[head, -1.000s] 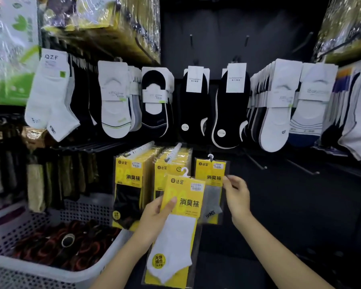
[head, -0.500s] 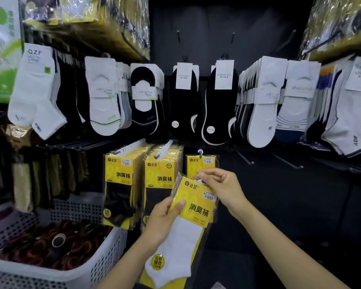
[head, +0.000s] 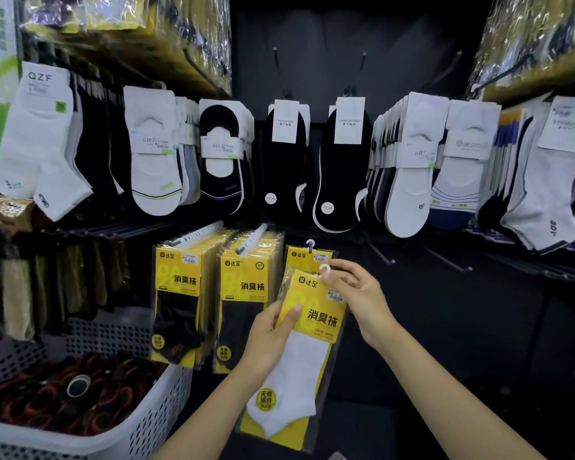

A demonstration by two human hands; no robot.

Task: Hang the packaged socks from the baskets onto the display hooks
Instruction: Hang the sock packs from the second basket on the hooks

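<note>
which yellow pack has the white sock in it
The pack in front, gripped by the left hand and pinched at its top by the right hand; the hung stacks beside it show black socks.

- We see the left hand (head: 269, 340) gripping a yellow sock pack (head: 299, 360) by its left edge.
- The right hand (head: 356, 293) pinches the pack's top beside its white hanger (head: 324, 269).
- Behind it a second pack (head: 304, 257) seems to hang alone; a white basket (head: 153, 413) stands lower left.
</note>
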